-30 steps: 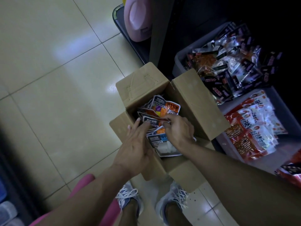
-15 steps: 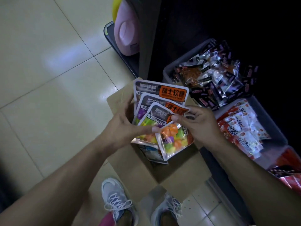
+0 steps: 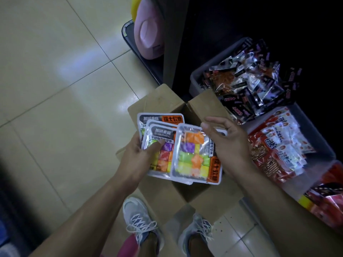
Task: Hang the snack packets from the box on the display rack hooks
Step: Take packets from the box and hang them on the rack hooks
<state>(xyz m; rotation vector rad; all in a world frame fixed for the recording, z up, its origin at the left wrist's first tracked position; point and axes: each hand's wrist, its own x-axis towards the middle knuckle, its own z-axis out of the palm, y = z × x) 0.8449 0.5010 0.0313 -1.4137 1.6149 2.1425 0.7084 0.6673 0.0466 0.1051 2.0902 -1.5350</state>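
1. While the left hand [image 3: 138,156] grips a fan of snack packets [image 3: 159,143] above the open box [image 3: 204,108], its thumb lies across their front and its fingers are curled behind them.
2. The right hand [image 3: 225,145] is just right of the front packet [image 3: 196,154]; its fingers are loosely spread, the thumb touches the packet's far edge, and I cannot tell whether it pinches.
3. The front packet's long axis runs near to far, with the orange label at the near end, opposite to the others.
4. I judge the right hand is nearer to it and would turn it before hanging.
5. No rack hooks are visible; a grey bin [image 3: 196,80] of other snacks stands right of the box.
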